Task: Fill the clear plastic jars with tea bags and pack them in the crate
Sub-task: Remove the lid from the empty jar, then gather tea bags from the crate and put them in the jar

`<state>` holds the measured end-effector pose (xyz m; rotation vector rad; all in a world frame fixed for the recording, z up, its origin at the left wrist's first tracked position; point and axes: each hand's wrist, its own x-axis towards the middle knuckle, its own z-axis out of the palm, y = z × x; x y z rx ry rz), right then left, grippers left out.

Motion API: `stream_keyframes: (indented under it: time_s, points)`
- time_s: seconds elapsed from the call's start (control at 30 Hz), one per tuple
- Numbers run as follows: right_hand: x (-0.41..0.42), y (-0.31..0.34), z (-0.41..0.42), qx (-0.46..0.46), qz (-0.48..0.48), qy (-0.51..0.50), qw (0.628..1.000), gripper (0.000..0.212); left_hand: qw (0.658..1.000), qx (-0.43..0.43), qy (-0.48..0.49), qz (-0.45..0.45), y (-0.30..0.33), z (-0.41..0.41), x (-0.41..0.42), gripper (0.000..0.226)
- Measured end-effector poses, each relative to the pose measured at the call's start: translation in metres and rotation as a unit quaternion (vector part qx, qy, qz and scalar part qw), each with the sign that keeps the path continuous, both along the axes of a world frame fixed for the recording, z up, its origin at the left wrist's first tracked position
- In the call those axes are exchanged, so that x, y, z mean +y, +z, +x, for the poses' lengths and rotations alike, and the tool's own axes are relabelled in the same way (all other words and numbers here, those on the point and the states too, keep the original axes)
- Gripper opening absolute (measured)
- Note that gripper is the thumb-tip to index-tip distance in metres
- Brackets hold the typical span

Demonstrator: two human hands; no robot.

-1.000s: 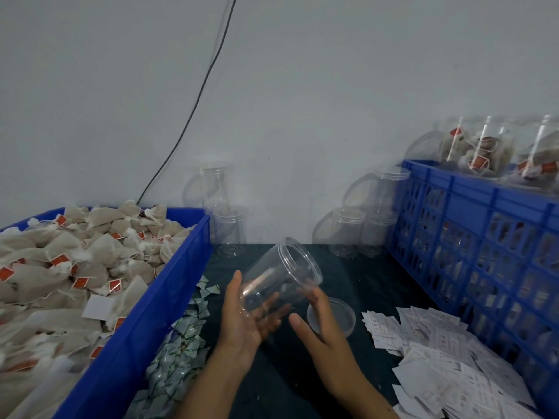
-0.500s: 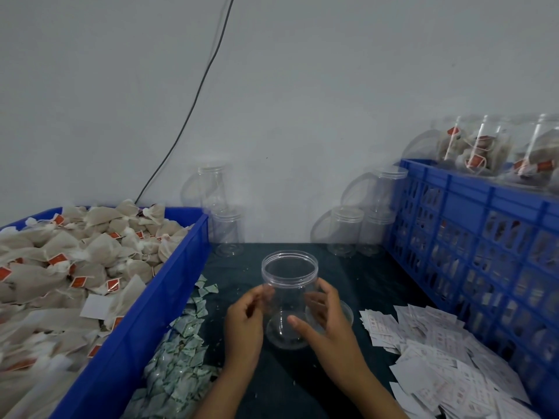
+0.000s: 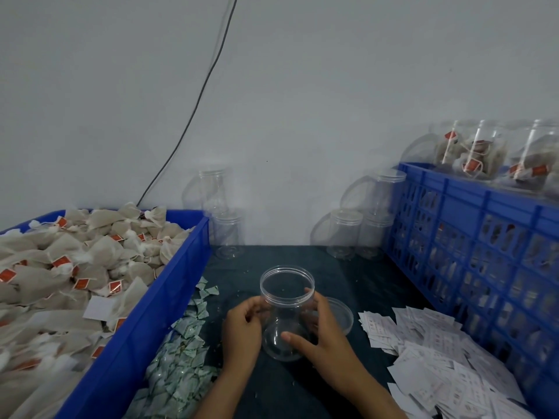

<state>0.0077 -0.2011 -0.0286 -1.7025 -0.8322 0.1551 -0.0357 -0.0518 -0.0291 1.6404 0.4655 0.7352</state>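
Clear plastic jar (image 3: 286, 300) stands upright at lower centre, left hand (image 3: 242, 331) and right hand (image 3: 325, 337) curled round its sides.

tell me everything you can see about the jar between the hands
The clear plastic jar is round, see-through and empty, with a wide open mouth and a ridged rim. It stands upright on the dark table. The left hand and the right hand hold its sides, fingers curled round it. Its lid lies flat just behind the right hand.
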Motion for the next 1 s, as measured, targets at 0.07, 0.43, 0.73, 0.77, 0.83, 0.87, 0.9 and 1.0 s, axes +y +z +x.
stream_keyframes:
  time_s: [0.07,0.43,0.73,0.77,0.83,0.87,0.9,1.0]
  points:
    - [0.0,0.0,-0.001,-0.004,-0.003,-0.002,1.0,0.07,1.0,0.001,-0.004,0.0,0.001,-0.001,-0.001,0.047]
    - [-0.012,0.027,-0.001,-0.008,0.175,-0.163,0.971,0.023,0.996,-0.051,0.045,-0.059,0.03,-0.018,0.002,0.038]
    - [0.02,0.138,-0.006,-0.009,0.289,-0.181,0.94,0.032,0.973,-0.162,0.143,-0.079,0.109,-0.031,0.009,0.036]
    - [0.029,0.148,-0.011,0.003,0.283,-0.158,0.946,0.032,0.973,-0.167,0.138,-0.085,0.122,-0.032,0.009,0.036]
    - [0.048,0.164,-0.022,0.027,0.258,-0.118,0.959,0.032,0.978,-0.153,0.119,-0.08,0.147,-0.034,0.012,0.034]
    - [0.059,0.169,-0.028,0.035,0.238,-0.102,0.965,0.031,0.984,-0.132,0.102,-0.068,0.158,-0.035,0.018,0.033]
    - [0.069,0.173,-0.035,0.046,0.217,-0.085,0.971,0.03,0.99,-0.105,0.078,-0.053,0.168,-0.038,0.025,0.032]
    - [0.097,0.178,-0.057,0.082,0.161,-0.03,0.983,0.028,0.999,0.005,0.007,0.045,0.181,-0.051,0.061,0.024]
